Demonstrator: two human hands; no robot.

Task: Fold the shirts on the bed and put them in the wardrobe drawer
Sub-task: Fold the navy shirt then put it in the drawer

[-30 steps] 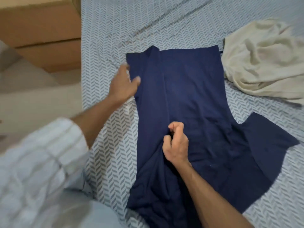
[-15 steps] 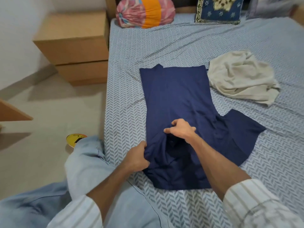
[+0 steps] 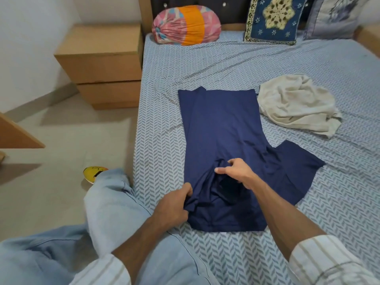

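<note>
Hands at work on a navy shirt (image 3: 222, 128) spread across the bed (image 3: 308, 64): the left hand (image 3: 174, 206) grips a bunched fold at the shirt's near left edge, fingers curled round the cloth, while the right hand (image 3: 236, 171), just beyond and to its right, pinches fabric near the collar. A crumpled cream shirt (image 3: 296, 105) lies farther off, beyond the right hand.

Navy shirt (image 3: 222, 128) lies flat on the bed (image 3: 287, 64), long axis near to far, left side folded in, right sleeve spread out to the right, near-left edge bunched up. Cream shirt (image 3: 296, 108) sits crumpled just right of the navy one's far corner, unfolded.
</note>
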